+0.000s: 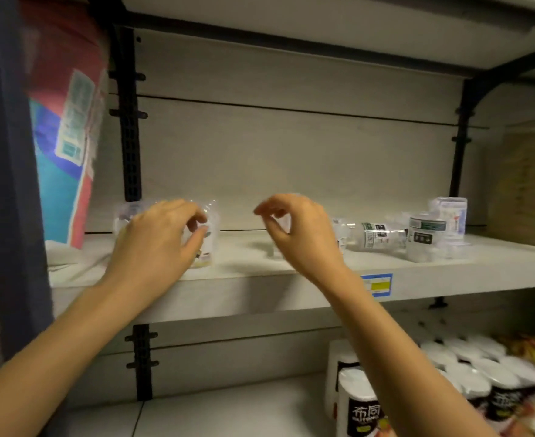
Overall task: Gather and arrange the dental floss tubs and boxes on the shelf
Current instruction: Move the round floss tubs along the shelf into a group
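The clear plastic tubs (422, 236) with white and dark green labels stood and lay in a loose cluster on the grey shelf (259, 272) at right of centre, one tipped on its side, well right of both hands. Another clear tub (207, 234) stood at centre left, and the left hand (162, 238) curled around it. The right hand (297, 228) hovered mid-frame, fingers loosely pinched, holding nothing I could make out

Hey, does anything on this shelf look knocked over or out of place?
Yes. To the right of the right hand, one clear plastic floss tub with a dark label lies tipped on its side on the grey shelf, while the neighbouring clear tub stands upright.
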Demonstrator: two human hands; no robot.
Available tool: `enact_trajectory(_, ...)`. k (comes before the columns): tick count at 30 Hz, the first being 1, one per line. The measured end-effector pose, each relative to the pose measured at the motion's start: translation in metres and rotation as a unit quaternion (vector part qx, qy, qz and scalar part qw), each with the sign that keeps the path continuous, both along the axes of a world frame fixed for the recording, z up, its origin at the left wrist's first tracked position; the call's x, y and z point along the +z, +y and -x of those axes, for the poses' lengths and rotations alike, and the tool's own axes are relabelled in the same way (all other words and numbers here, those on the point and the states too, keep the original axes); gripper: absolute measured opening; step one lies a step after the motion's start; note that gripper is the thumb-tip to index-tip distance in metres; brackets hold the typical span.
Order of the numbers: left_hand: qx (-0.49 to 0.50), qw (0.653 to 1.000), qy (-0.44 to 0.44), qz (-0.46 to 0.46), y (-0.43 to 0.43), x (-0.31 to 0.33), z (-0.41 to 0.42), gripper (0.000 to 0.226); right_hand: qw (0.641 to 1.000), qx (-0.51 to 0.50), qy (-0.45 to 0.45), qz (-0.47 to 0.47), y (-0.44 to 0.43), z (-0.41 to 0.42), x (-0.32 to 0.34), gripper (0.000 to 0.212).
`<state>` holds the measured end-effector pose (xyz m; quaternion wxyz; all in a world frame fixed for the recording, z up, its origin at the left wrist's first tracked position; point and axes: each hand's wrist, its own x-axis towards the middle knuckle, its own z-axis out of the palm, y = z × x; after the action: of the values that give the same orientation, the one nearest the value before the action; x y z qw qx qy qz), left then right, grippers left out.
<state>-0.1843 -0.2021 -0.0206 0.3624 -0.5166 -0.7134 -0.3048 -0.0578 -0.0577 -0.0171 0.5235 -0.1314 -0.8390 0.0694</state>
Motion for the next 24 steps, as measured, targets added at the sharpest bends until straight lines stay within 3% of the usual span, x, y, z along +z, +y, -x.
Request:
enact_trajectory(4,-0.081,0.994,-0.074,-0.006,0.045,-0.007,-0.036,0.011,0.998,-0.040,0.003,0.053,0.061,-0.046,0.004,0.022)
enact_trajectory(9,-0.118,0.979,-0.163,0.018,0.104,-0.008,-0.077,0.039,0.989,-0.054,-0.132,0.027,0.111,-0.085,0.003,0.036)
enact_trajectory(13,-0.099,0.965,-0.240,0.049,0.144,-0.004,-0.101,0.063,0.994,-0.074,-0.076,-0.036,0.134,-0.128,-0.004,0.034)
enact_trajectory(16,-0.077,0.960,-0.263,0.054,0.162,-0.001,-0.107,0.069,0.992,-0.121,-0.022,-0.025,0.161,-0.161,0.000,0.039)
enact_trajectory(20,-0.048,0.958,-0.275,0.071,0.172,0.003,-0.104,0.063,0.977,-0.170,-0.111,0.069,0.196,-0.185,0.004,0.056)
enact_trajectory(24,-0.076,0.934,-0.339,0.081,0.177,0.005,-0.093,0.065,0.956,-0.204,-0.194,0.077,0.207,-0.185,0.003,0.056)
